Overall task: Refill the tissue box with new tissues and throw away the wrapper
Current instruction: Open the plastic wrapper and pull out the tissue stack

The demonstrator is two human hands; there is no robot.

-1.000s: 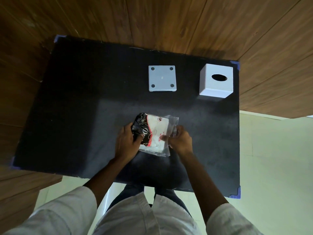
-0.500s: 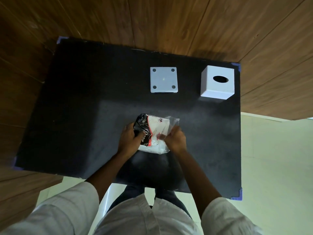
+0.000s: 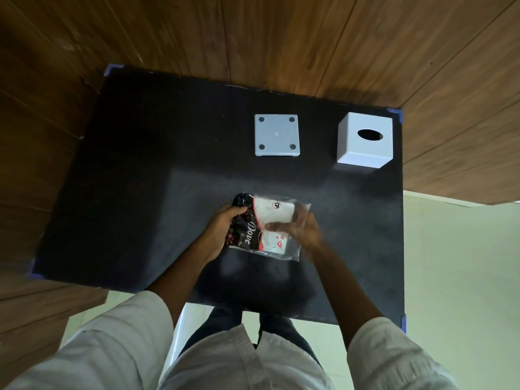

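Observation:
A pack of tissues in a clear plastic wrapper with black and red print (image 3: 270, 218) lies near the middle of the black table top (image 3: 140, 178). My left hand (image 3: 222, 229) grips its black left end. My right hand (image 3: 298, 229), blurred, lies over the wrapper's clear right end with fingers on the white tissues. The white tissue box cover (image 3: 364, 143) with an oval slot stands upright at the far right. Its flat white base plate (image 3: 276, 135), with a dark dot at each corner, lies left of the cover.
The table stands against wooden panel walls on the far and left sides. Blue tape marks its corners (image 3: 395, 112). A pale tiled floor (image 3: 455, 263) runs along the right side. My legs and white shirt fill the near edge.
My right hand has shifted from the wrapper's right edge onto the top of the pack. The pack has turned slightly under both hands. The left hand keeps its hold.

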